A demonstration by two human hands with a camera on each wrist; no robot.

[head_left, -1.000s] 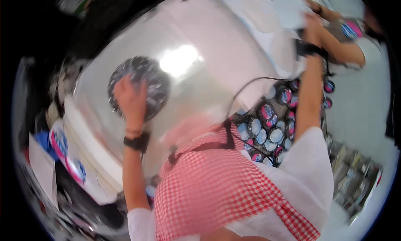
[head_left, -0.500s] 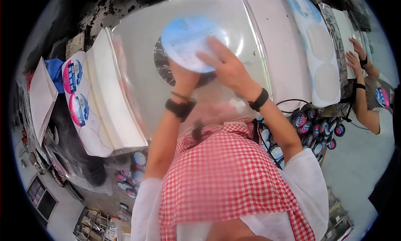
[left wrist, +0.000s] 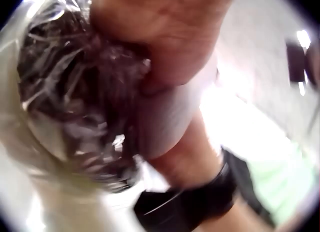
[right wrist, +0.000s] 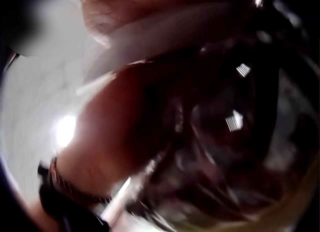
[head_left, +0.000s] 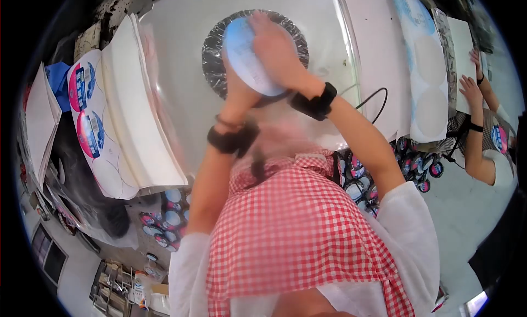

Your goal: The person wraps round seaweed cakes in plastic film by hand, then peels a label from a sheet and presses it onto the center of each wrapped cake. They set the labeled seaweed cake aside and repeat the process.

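A round dark item in clear plastic wrap [head_left: 217,64] lies on the transparent sheet [head_left: 175,70]. Over it is a round blue-and-white label [head_left: 241,50], slanted. My right hand [head_left: 279,56], blurred, rests across the label's face. My left hand [head_left: 241,97] reaches beneath the label, which hides its fingers in the head view. In the left wrist view, creased wrap [left wrist: 100,91] bunches up right against the left hand [left wrist: 170,41], with the pale label [left wrist: 167,119] below it. The right wrist view shows the label's edge [right wrist: 150,36] between both hands.
Stacked white sheets [head_left: 132,92] and a strip of pink-and-blue labels [head_left: 88,105] lie at the left. At the right is a blue-and-white label strip [head_left: 428,92]; beyond it, another person's hands [head_left: 473,86]. Several wrapped round packs [head_left: 409,163] lie on the floor.
The right hand came from the far right with the label and brought it over the wrapped item. Since then it has slid up across the label, and the label has turned. The left hand went underneath.
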